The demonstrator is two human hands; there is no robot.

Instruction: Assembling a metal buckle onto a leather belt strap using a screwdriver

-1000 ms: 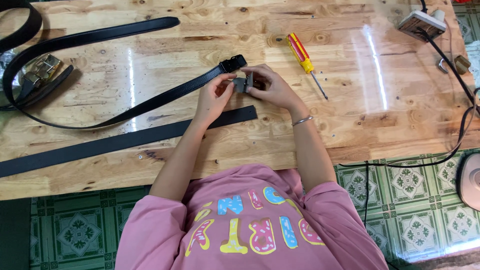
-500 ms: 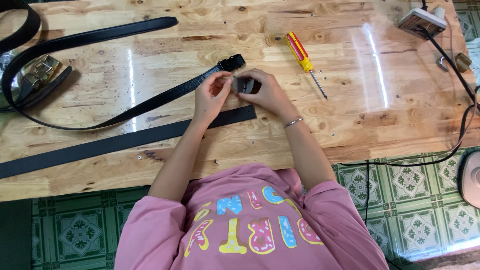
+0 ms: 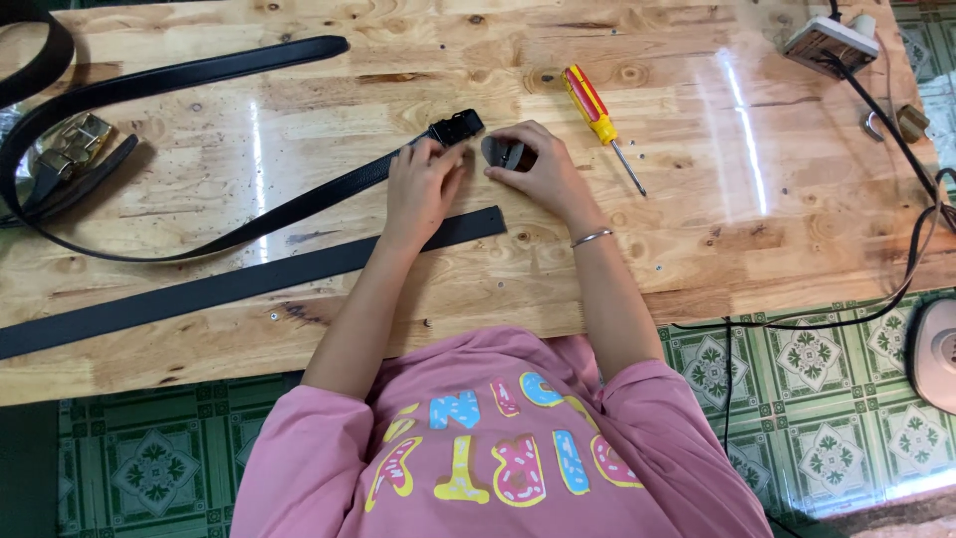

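My left hand (image 3: pixel 420 187) presses on a long black belt (image 3: pixel 299 204) just behind its black end clasp (image 3: pixel 456 128). My right hand (image 3: pixel 546 174), with a thin bracelet on the wrist, grips a small dark buckle piece (image 3: pixel 503 151) right beside that clasp. A second, flat black strap (image 3: pixel 229 284) lies across the wooden table (image 3: pixel 757 229) under my left forearm. A red and yellow screwdriver (image 3: pixel 596 115) rests just right of my right hand.
A brass-coloured buckle (image 3: pixel 68 149) on another black belt sits at the far left. A white power strip (image 3: pixel 822 40) and black cables (image 3: pixel 911 149) run along the right edge. Small screws dot the tabletop. Green patterned floor tiles (image 3: pixel 149 468) lie below.
Both hands have shifted slightly up the table toward the belt's clasp. My left hand has gone from the buckle piece to the belt strap; my right hand still holds the piece.
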